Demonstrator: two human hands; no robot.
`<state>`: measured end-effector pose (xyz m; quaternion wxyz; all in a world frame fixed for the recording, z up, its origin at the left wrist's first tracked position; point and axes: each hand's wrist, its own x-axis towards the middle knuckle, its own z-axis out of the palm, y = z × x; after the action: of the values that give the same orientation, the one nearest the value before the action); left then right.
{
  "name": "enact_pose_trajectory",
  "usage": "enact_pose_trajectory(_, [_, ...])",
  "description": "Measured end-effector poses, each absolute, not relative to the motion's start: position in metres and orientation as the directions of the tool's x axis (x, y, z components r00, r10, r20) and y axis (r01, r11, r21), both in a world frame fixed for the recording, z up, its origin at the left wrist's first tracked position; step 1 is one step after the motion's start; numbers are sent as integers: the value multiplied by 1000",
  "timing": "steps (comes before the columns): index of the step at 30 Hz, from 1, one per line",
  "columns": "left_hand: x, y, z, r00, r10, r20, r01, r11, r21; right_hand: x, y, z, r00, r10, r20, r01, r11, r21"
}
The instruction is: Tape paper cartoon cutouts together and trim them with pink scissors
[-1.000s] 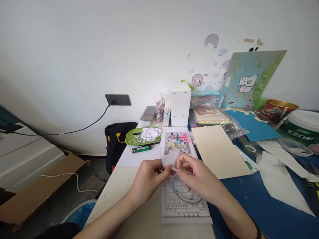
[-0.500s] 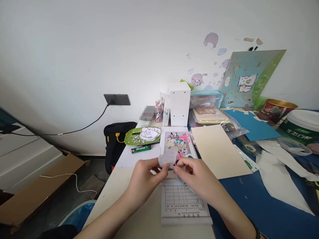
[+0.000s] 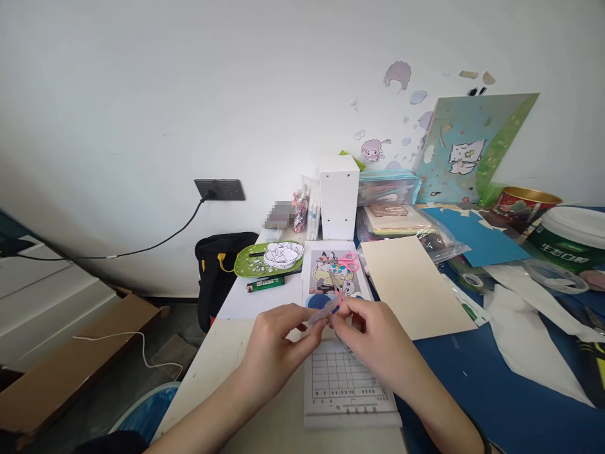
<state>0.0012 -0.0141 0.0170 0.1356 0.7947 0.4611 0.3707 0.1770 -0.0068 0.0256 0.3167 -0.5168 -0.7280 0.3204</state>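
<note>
Between the fingertips of my left hand (image 3: pixel 278 334) is a small, thin, whitish translucent piece (image 3: pixel 324 311), tilted nearly edge-on. My right hand (image 3: pixel 363 328) is closed, its thumb and forefinger pinching at the right edge of the same piece. Just beyond the fingers, a printed cartoon picture (image 3: pixel 338 287) lies on the desk. One pair of pink-handled scissors (image 3: pixel 348 261) rests on it; another pink handle (image 3: pixel 339 299) shows partly hidden behind my right fingers. Under my hands lies a pad of printed forms (image 3: pixel 347 384).
A green tray (image 3: pixel 246 261) with cutouts and a green package (image 3: pixel 265 285) are at the left. To the right lie a cream sheet (image 3: pixel 401 284), white paper scraps (image 3: pixel 524 340) and a green-and-white tub (image 3: pixel 571 236). A white box (image 3: pixel 339 202) stands at the back.
The whitish piece has turned from facing the camera to nearly edge-on, uncovering more of the picture behind. Both hands stay in nearly the same place.
</note>
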Motion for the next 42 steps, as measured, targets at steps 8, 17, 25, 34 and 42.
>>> enact_pose_trajectory(8, [-4, -10, 23, 211, 870, 446, 409, -493, 768, 187, -30, 33, -277, 321, 906, 563, 818, -118])
enact_pose_trajectory(17, [-6, -6, 28, 429, 903, -10, -173, 93, 980, 187, -18, 28, -494, 134, 859, 575, 792, 207])
enact_pose_trajectory(25, [-8, -10, 39, 447, 890, -90, -168, 182, 969, 186, -18, 20, -517, 244, 821, 576, 808, 122])
enact_pose_trajectory(34, [-2, -11, 36, 477, 879, 18, -234, 107, 966, 172, -20, 21, -170, 541, 824, 489, 772, -406])
enact_pose_trajectory(42, [-3, -10, 29, 473, 879, 59, -347, 124, 930, 176, -22, 20, -237, 630, 740, 333, 768, -547])
